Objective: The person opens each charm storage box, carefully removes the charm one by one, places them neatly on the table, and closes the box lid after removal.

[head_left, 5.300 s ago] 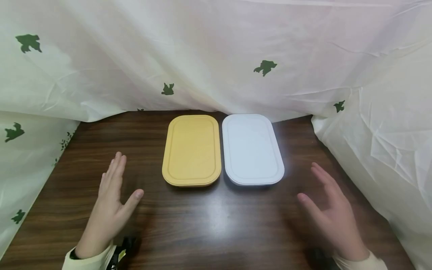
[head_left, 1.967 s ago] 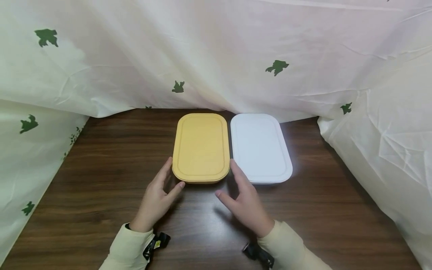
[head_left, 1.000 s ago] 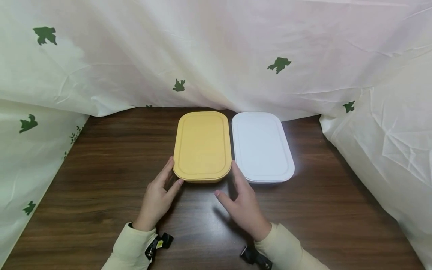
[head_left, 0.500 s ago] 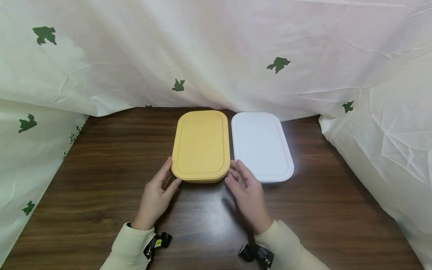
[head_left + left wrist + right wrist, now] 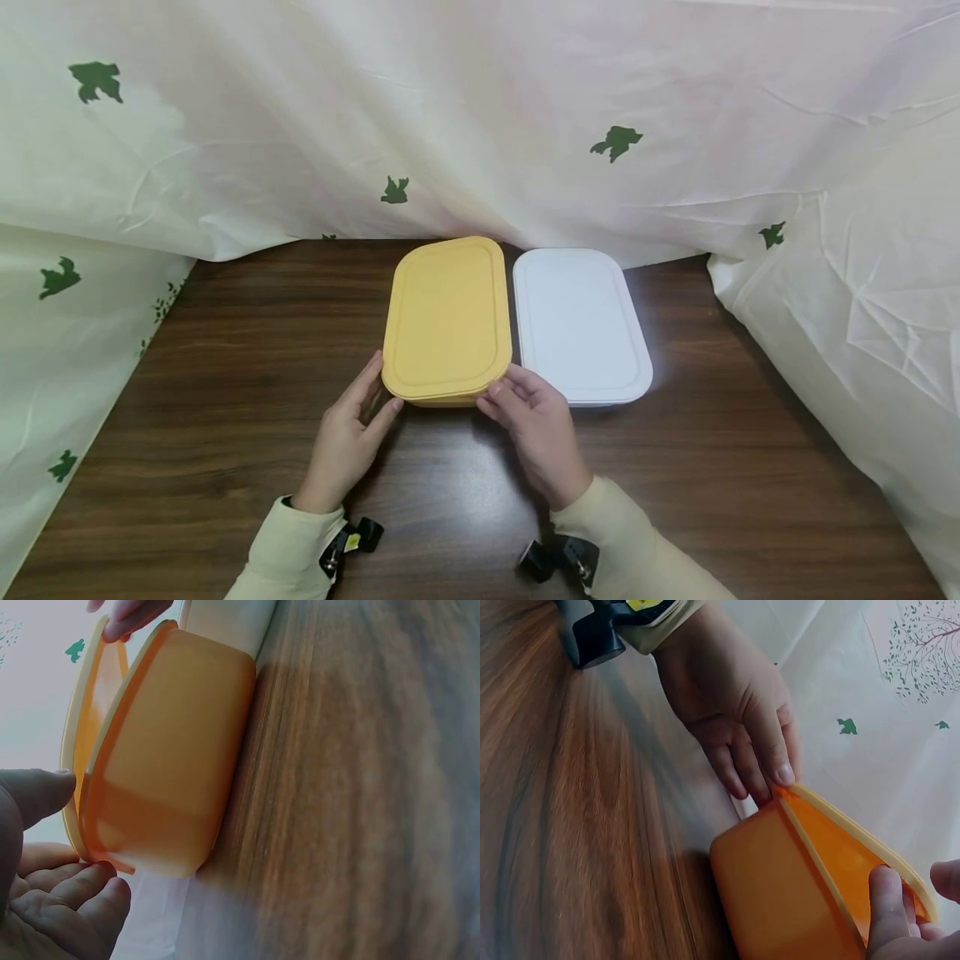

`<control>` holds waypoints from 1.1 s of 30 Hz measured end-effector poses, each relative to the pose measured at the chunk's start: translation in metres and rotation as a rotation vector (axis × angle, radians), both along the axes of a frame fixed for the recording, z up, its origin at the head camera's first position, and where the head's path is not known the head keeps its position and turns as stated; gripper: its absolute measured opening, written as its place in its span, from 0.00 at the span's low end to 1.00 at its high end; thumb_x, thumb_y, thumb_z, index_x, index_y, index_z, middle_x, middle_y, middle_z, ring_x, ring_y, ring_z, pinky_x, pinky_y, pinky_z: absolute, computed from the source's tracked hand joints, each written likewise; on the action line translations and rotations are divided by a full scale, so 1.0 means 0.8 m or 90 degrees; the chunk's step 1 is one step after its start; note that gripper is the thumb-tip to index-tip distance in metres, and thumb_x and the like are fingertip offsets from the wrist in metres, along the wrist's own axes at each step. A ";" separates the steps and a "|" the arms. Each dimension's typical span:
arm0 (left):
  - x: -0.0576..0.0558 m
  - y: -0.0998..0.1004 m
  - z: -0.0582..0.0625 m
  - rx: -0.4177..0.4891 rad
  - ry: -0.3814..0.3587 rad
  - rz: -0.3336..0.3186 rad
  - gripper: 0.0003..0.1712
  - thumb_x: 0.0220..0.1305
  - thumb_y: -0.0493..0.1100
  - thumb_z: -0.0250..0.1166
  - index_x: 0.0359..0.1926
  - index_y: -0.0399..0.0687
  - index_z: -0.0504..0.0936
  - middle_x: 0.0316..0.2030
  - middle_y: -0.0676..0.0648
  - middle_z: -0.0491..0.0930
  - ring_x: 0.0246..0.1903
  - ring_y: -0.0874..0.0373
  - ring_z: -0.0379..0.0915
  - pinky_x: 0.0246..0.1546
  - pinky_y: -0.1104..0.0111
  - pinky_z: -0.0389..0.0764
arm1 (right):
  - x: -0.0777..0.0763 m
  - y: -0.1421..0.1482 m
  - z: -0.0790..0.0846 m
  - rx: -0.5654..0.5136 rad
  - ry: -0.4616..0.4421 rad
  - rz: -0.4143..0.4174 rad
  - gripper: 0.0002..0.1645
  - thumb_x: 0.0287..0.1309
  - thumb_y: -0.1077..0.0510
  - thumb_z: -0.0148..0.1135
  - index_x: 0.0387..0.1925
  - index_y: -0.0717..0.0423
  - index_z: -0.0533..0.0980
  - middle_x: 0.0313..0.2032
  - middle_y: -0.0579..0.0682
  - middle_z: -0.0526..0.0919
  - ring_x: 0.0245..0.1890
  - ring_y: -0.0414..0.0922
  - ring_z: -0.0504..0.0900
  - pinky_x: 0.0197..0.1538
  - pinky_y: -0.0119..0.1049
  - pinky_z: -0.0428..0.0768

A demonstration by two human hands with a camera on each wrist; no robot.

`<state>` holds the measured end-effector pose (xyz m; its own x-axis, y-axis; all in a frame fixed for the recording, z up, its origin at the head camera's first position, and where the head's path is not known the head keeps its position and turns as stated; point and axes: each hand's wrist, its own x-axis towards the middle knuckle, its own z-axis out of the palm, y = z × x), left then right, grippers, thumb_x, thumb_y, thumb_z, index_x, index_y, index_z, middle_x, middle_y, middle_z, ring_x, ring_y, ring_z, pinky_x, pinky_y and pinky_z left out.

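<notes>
A yellow food container stands on the table, its yellow lid tilted up along the right side. With thumb above and fingers beneath, my right hand pinches the lid's front right corner. My left hand holds the container's front left corner; in the left wrist view its thumb touches the lid edge while the fingers sit against the rim. The right wrist view shows a wedge-shaped gap between lid and container, narrowing toward the left hand. What lies inside the container is hidden.
A white lidded container stands close on the right of the yellow one. Brown wood table surrounds both. A white cloth with green bird shapes hangs at the back and sides. Black wrist cameras jut out from my sleeves.
Both hands came in from the sides to the yellow container. My right hand then took the lid's corner and raised its right side; the left hand has stayed put lately.
</notes>
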<state>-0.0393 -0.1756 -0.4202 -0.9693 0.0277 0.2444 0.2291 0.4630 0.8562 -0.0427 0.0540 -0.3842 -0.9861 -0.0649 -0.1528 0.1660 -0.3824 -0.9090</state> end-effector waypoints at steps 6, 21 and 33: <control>0.001 0.001 -0.001 0.009 0.007 -0.005 0.36 0.62 0.43 0.62 0.68 0.47 0.60 0.67 0.47 0.58 0.62 0.57 0.61 0.56 0.70 0.67 | -0.003 -0.010 -0.002 -0.017 0.003 -0.015 0.16 0.56 0.66 0.61 0.45 0.68 0.69 0.38 0.61 0.75 0.40 0.52 0.80 0.48 0.45 0.78; 0.001 0.002 -0.001 0.042 0.011 -0.021 0.35 0.62 0.43 0.61 0.68 0.47 0.59 0.67 0.44 0.59 0.62 0.58 0.60 0.56 0.73 0.66 | -0.009 -0.011 0.002 -0.007 0.028 -0.019 0.16 0.55 0.62 0.64 0.40 0.68 0.69 0.36 0.59 0.77 0.37 0.50 0.81 0.46 0.46 0.79; 0.009 0.006 0.028 0.080 -0.004 -0.023 0.33 0.61 0.33 0.60 0.66 0.35 0.60 0.64 0.39 0.62 0.61 0.51 0.62 0.54 0.64 0.68 | -0.013 -0.025 0.017 0.032 0.115 -0.001 0.14 0.56 0.63 0.62 0.42 0.68 0.70 0.37 0.62 0.76 0.36 0.52 0.81 0.43 0.46 0.80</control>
